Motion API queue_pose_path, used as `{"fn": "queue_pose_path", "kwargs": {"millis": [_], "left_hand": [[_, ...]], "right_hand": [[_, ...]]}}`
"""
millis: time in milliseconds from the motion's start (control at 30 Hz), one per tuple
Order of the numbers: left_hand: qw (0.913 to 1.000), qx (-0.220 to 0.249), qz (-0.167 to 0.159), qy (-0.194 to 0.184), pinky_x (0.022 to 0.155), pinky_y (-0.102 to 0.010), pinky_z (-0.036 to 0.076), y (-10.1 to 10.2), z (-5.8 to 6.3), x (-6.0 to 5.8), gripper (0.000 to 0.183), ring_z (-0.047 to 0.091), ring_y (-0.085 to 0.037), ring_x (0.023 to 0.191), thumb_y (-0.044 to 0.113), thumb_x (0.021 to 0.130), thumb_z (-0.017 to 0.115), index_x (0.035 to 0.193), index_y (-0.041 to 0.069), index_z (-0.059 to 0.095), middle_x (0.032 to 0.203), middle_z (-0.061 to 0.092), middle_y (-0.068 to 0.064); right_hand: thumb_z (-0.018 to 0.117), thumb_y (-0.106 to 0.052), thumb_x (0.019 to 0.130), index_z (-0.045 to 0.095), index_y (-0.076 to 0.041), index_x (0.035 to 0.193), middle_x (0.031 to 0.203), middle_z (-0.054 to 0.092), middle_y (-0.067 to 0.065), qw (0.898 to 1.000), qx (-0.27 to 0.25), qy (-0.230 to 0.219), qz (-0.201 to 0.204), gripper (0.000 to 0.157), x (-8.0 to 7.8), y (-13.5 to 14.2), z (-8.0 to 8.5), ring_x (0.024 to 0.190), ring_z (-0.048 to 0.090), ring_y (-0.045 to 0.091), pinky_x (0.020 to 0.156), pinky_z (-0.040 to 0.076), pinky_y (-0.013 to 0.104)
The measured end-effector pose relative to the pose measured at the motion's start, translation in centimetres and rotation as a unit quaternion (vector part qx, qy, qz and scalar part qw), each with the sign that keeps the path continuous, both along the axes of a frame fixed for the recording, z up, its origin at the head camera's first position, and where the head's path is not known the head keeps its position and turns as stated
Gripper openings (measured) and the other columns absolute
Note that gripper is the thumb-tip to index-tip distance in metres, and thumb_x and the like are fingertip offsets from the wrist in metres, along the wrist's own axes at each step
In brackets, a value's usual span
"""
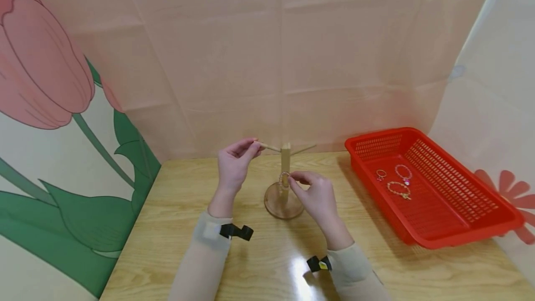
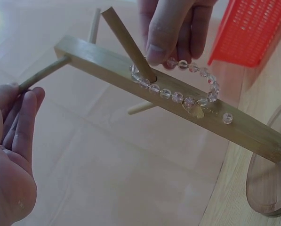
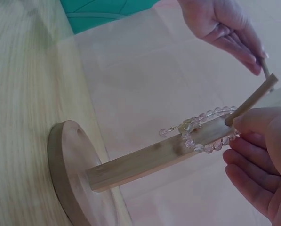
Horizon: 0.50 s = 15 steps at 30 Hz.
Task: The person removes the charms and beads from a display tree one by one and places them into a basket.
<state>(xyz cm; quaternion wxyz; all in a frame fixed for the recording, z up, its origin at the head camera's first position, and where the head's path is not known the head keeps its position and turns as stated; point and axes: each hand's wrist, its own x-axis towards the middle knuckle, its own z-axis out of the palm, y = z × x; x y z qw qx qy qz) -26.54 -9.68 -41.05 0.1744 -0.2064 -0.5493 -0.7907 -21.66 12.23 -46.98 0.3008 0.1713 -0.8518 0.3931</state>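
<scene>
A wooden stand (image 1: 285, 159) with a round base (image 1: 284, 206) and several pegs stands on the table. My left hand (image 1: 235, 164) pinches the tip of the upper left peg (image 2: 45, 74) between thumb and fingers. Clear, pinkish beads make up a bracelet (image 2: 165, 93), which has a small gold-coloured charm (image 2: 196, 111) and a short end bead. It appears looped around the base of the front peg (image 3: 253, 100) and lies against the post. Thumb and fingers of my right hand (image 1: 313, 194) pinch the bracelet beside that peg; the fingertips partly hide its beads.
A red plastic basket (image 1: 411, 240) sits to the right on the wooden table (image 1: 167, 245). In it lie a pink bracelet (image 1: 403, 171), a gold-toned bracelet (image 1: 398, 189) and a smaller ring-shaped piece (image 1: 381, 173). A peach cloth wall (image 1: 234, 59) rises behind the stand.
</scene>
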Motion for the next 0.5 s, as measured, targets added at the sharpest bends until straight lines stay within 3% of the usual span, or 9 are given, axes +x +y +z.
{"fn": "queue_pose_path", "kwargs": {"millis": [500], "left_hand": [[1.0000, 0.002, 0.002, -0.008, 0.080, -0.030, 0.068, -0.10, -0.06, 0.00, 0.021, 0.080, -0.016, 0.085, -0.013, 0.097, 0.071, 0.113, -0.026, 0.066, 0.098, 0.081, -0.006]], "right_hand": [[0.085, -0.010, 0.093, 0.084, -0.006, 0.100, 0.099, 0.081, 0.010, 0.999, -0.001, -0.019, 0.030, 0.009, 0.37, 0.35, 0.67, 0.087, 0.078, 0.025, 0.074, 0.069, 0.046]]}}
